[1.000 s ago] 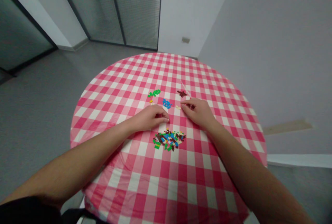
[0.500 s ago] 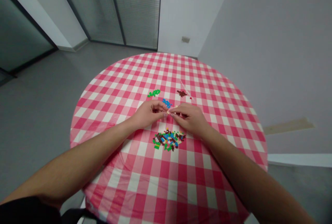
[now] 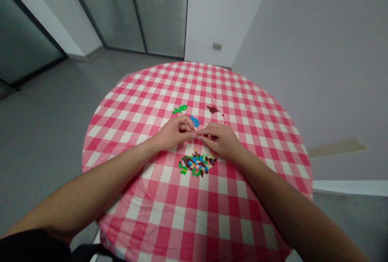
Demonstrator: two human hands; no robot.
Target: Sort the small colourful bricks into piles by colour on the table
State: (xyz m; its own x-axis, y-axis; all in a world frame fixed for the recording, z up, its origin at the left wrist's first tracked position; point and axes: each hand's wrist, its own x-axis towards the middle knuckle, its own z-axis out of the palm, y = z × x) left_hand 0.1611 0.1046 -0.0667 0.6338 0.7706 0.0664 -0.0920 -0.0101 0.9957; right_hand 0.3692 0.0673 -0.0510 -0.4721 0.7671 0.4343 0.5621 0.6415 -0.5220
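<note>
My left hand [image 3: 176, 133] and my right hand [image 3: 222, 138] meet fingertip to fingertip over the middle of the table. Both are closed in a pinch; whatever lies between the fingertips is too small and too covered to name. Just beyond my left fingers is a small heap of blue bricks [image 3: 195, 121]. Closer to me, below the hands, lies a mixed pile of building bricks [image 3: 197, 164] in green, brown, blue and cream. A few pale pieces show partly behind my right hand.
The round table wears a red-and-white checked cloth [image 3: 194, 223]. Farther back lie a cluster of green bricks [image 3: 180, 109], a cluster of dark brown bricks [image 3: 212, 109] and one small red piece [image 3: 223, 115]. A wall [image 3: 327, 72] rises behind the table's right side.
My fingertips have shifted slightly, and the small pale piece visible between them before is now covered. The piles lie as they did.
</note>
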